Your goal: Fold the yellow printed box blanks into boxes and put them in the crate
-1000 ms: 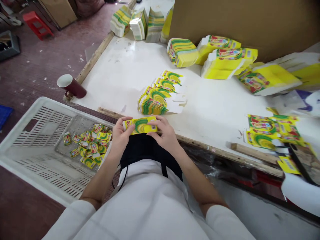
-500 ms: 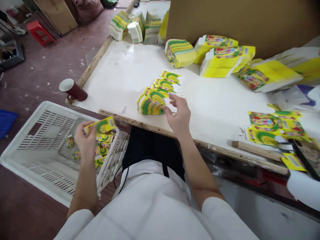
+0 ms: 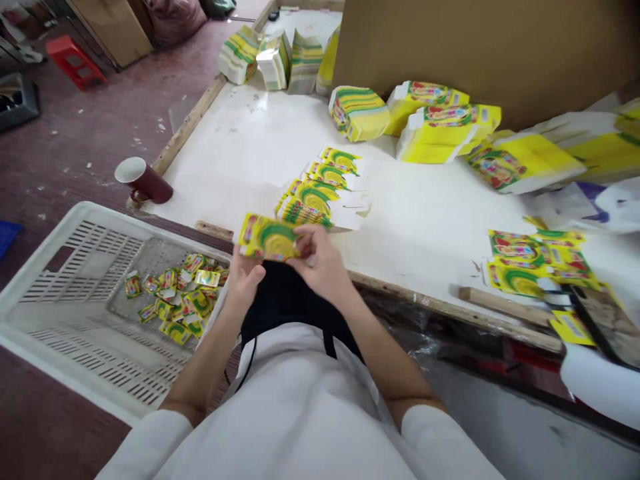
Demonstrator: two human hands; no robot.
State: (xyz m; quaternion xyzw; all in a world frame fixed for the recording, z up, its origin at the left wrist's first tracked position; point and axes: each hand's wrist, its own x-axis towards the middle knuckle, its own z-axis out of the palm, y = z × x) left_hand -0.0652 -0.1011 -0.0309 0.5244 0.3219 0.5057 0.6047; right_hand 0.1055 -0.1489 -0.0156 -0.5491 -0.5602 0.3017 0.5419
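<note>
In front of my waist, a yellow and green printed carton (image 3: 270,238) is held up between my hands, its printed face toward me. My right hand (image 3: 323,267) pinches its right end with thumb and fingers. Behind the left end is my left hand (image 3: 245,287), with its thumb showing below and its other fingers partly hidden by the carton. Just beyond, a fanned row of flat cartons (image 3: 313,197) in the same print lies on the white table (image 3: 225,157).
Left of me a white plastic crate (image 3: 65,227) holds several small yellow-green packets (image 3: 187,300). A maroon mug (image 3: 153,185) stands at the table's left corner. Carton stacks (image 3: 360,113) line a cardboard sheet (image 3: 440,50). On the right lie more cartons (image 3: 520,250) and a wooden strip (image 3: 505,308).
My left hand has moved right from above the crate to my waist. My right hand has come back from the fanned row to the carton. Whether this is the earlier carton I cannot tell.
</note>
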